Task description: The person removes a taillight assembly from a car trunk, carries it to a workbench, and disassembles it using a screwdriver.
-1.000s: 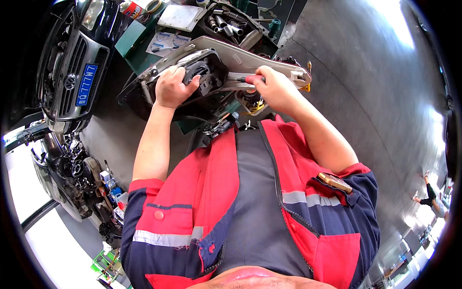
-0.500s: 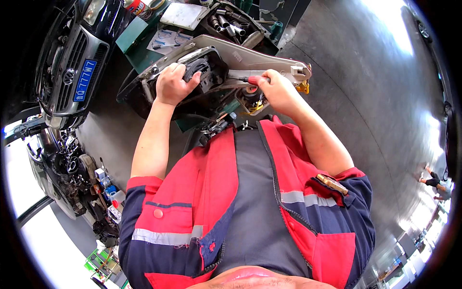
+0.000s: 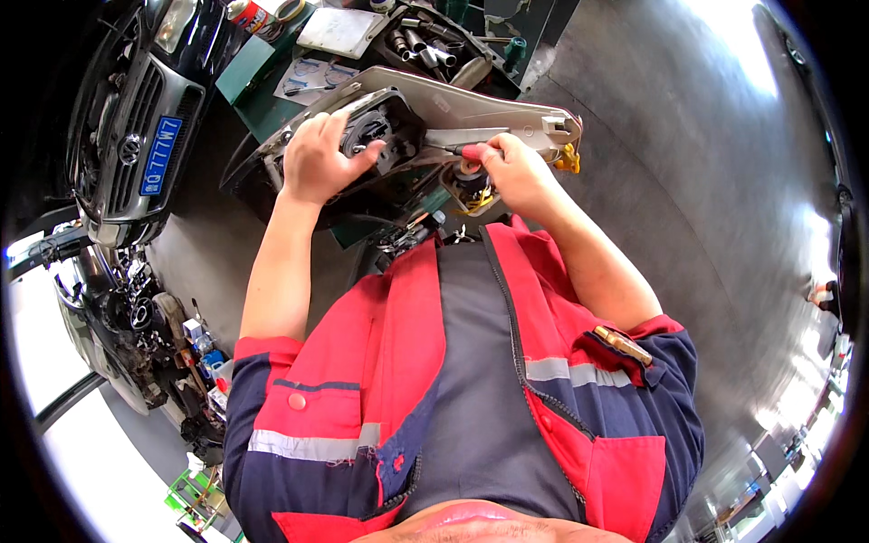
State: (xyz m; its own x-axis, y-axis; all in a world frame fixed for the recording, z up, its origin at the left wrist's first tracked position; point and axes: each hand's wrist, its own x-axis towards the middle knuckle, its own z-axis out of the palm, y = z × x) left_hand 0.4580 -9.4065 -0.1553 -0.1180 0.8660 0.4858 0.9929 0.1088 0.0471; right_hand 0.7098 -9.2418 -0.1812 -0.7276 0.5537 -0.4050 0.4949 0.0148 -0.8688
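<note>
A large car headlamp (image 3: 498,113) with a pale housing lies across the workbench in front of me, its back opening facing up. My right hand (image 3: 518,174) is closed round the red handle of a screwdriver (image 3: 471,152), whose shaft points left into the housing. At the opening's left side, my left hand (image 3: 319,161) rests with fingers stretched and thumb spread, beside a black round part (image 3: 367,128) inside the lamp. I cannot tell how firmly that hand touches the lamp. A yellow piece (image 3: 568,159) sits at the lamp's right end.
Behind the lamp stand a tray of metal sockets (image 3: 425,45), a white case (image 3: 339,33), a printed sheet with a pen (image 3: 308,77) and a red can (image 3: 249,16). A small tray (image 3: 471,195) lies below the lamp. A dark car (image 3: 145,118) is parked at left.
My left hand has opened out, its fingers now straighter, and has shifted slightly left and down. The right hand still holds the screwdriver, a little further left and lower.
</note>
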